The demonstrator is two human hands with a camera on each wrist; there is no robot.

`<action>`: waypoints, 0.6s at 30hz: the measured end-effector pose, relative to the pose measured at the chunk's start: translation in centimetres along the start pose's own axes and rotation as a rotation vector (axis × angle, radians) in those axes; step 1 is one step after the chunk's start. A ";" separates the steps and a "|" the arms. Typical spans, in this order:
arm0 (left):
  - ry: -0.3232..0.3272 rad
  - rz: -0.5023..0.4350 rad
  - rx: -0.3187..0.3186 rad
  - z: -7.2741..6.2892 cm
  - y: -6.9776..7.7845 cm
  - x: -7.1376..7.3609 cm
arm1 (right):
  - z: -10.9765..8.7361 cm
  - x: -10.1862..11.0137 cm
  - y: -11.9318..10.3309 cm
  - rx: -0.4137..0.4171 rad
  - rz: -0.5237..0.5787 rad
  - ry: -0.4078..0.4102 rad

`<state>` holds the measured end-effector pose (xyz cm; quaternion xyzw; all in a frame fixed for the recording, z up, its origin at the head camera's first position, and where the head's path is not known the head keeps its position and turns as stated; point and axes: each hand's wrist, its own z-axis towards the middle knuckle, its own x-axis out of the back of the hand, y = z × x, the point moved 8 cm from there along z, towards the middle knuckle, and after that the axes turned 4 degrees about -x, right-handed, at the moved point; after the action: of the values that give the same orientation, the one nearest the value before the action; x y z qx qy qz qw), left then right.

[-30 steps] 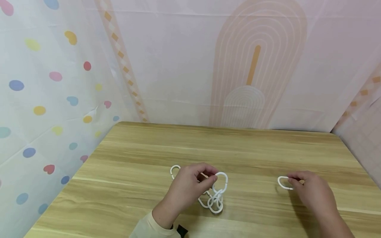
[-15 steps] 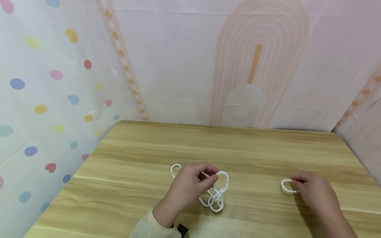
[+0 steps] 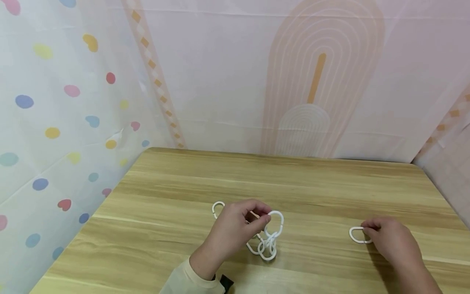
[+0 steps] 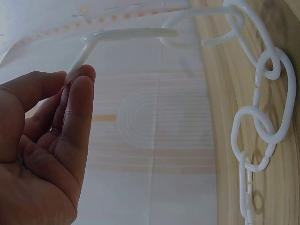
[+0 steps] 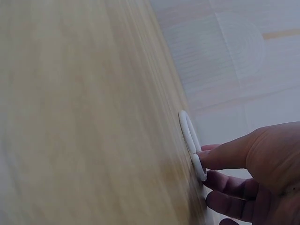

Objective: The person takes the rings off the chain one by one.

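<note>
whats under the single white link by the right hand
Only the bare wooden table: the single white link lies flat on it, apart from the chain. The right hand covers the link's near end, so that end and the wood beneath it cannot be seen.

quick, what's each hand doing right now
Left hand: pinches the top link of the white chain.
Right hand: fingertips pinch the single white link on the table.
</note>
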<state>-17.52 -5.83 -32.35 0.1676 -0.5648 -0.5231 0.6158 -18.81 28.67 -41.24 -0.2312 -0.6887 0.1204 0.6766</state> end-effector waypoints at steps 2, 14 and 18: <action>-0.002 -0.002 0.001 0.0 0.0 0.0 | 0.0 -0.1 0.1 -0.010 -0.002 -0.007; -0.010 0.016 0.003 0.0 -0.2 0.0 | 0.3 -0.2 0.3 -0.070 -0.007 -0.067; -0.016 0.022 0.005 0.0 -0.3 -0.1 | 0.3 -0.1 0.2 -0.082 0.023 -0.058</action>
<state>-17.64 -5.88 -32.59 0.1587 -0.5730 -0.5163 0.6165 -19.03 28.86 -41.40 -0.2632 -0.7098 0.1064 0.6447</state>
